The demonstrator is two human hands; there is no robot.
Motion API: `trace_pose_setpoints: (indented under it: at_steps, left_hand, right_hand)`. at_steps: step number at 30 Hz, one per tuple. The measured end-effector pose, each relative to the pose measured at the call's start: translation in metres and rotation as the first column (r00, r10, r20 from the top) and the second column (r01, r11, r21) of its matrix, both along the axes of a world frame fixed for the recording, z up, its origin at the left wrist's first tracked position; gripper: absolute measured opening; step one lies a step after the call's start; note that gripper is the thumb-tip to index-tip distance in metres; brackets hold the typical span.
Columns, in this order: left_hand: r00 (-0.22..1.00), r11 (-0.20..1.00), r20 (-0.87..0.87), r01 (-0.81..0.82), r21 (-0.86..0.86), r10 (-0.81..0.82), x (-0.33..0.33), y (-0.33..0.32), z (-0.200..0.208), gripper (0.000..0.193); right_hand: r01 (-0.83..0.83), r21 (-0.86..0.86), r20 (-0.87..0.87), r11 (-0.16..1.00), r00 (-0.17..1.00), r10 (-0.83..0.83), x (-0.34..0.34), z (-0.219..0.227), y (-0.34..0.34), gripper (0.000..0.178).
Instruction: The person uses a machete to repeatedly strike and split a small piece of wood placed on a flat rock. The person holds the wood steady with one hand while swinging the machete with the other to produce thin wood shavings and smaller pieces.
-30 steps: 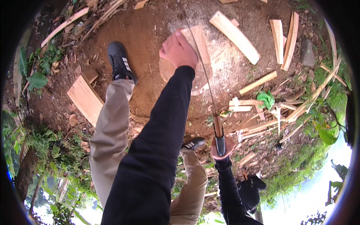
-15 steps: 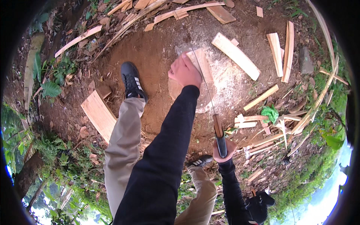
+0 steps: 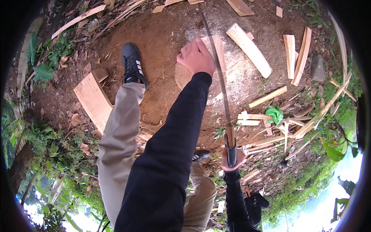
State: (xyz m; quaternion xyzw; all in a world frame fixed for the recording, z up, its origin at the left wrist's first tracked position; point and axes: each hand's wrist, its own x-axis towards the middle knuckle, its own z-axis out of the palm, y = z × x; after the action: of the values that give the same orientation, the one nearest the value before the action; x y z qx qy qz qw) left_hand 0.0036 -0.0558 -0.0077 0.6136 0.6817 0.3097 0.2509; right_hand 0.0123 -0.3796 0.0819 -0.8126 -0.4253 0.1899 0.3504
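With the left hand (image 3: 196, 57) closed around the upright wood piece (image 3: 216, 52) on the chopping stump (image 3: 185, 77) and the right hand (image 3: 232, 158) gripping the long machete (image 3: 220, 77) just beside it, a crooked chop could catch those fingers.

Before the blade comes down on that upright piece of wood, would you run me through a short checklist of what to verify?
1. Right hand closed on the long blade handle: ok.
2. Left hand away from the blade's line: not ok, it grips the wood piece beside it.
3. Wood piece seated on the chopping block: cannot tell.
4. Left shoe off the block: ok.
5. Edge aligned with the grain: cannot tell.
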Motion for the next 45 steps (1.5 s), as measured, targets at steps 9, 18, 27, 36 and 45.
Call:
trace_pose_setpoints:
  at_steps: [9,18,27,36,45]
  left_hand:
    - [0.999,1.0,0.034,-0.011,0.012,0.011,0.002,-0.003,0.002,0.039]
    - [0.999,1.0,0.035,-0.002,0.016,0.001,0.001,-0.002,-0.002,0.041]
    - [1.0,1.0,0.012,0.003,0.018,-0.004,0.0,0.001,-0.003,0.041]
    - [1.0,1.0,-0.016,-0.007,0.001,0.007,0.001,-0.002,0.002,0.039]
    - [0.999,0.998,-0.017,-0.026,0.051,0.027,0.002,-0.001,-0.002,0.042]
  right_hand:
    - [0.088,0.089,-0.07,0.992,0.994,-0.082,-0.005,-0.021,0.029,0.016]
    - [0.018,0.047,-0.061,0.999,0.998,-0.015,-0.012,-0.005,0.011,0.007]
    - [0.065,0.008,-0.084,0.998,0.994,-0.064,-0.007,0.008,0.003,0.004]
    - [0.054,-0.031,-0.124,0.998,0.991,-0.057,-0.01,0.026,0.01,0.009]
    - [0.055,-0.032,-0.083,0.998,0.995,-0.058,-0.006,0.034,0.011,0.008]
